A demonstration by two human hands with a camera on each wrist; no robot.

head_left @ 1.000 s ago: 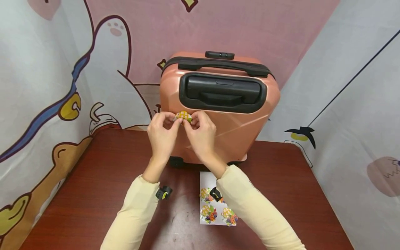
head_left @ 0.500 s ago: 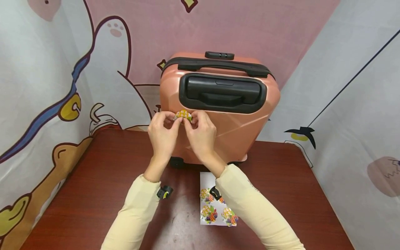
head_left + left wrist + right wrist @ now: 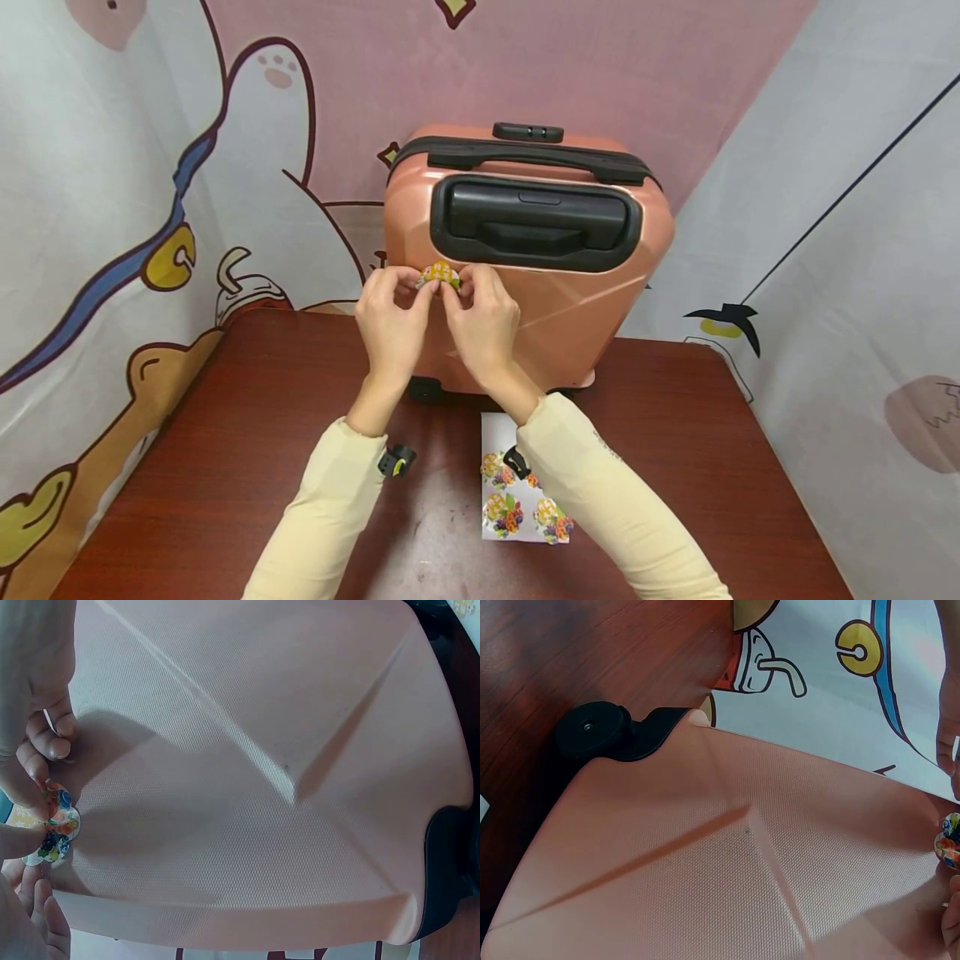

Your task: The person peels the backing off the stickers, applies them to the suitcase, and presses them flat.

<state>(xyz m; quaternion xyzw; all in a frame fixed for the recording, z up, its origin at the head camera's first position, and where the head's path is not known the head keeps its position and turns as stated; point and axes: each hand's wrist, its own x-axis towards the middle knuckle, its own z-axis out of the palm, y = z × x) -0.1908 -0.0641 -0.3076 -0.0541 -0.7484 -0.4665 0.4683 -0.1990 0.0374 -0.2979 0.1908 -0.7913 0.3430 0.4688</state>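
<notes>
A small colourful fruit-and-flower sticker (image 3: 439, 272) is pinched between both hands, in front of the upper left of a rose-gold suitcase (image 3: 577, 308). My left hand (image 3: 392, 321) grips its left edge with thumb and forefinger; my right hand (image 3: 483, 321) does the same on the right. In the left wrist view the sticker (image 3: 61, 823) curves outward between the fingertips, close to the suitcase shell (image 3: 225, 847). Whether its back touches the shell cannot be told. The right wrist view catches only part of the sticker (image 3: 949, 841) at its edge.
A white sticker sheet (image 3: 498, 429) bearing several similar stickers lies on the reddish-brown table (image 3: 285, 467), partly under the right forearm. The suitcase stands upright, its black handle recess (image 3: 536, 221) above the hands. A printed cloth (image 3: 600, 67) hangs behind.
Both hands stay nearly in place with the same pinch. The sticker's upper edge has risen slightly between the fingers.
</notes>
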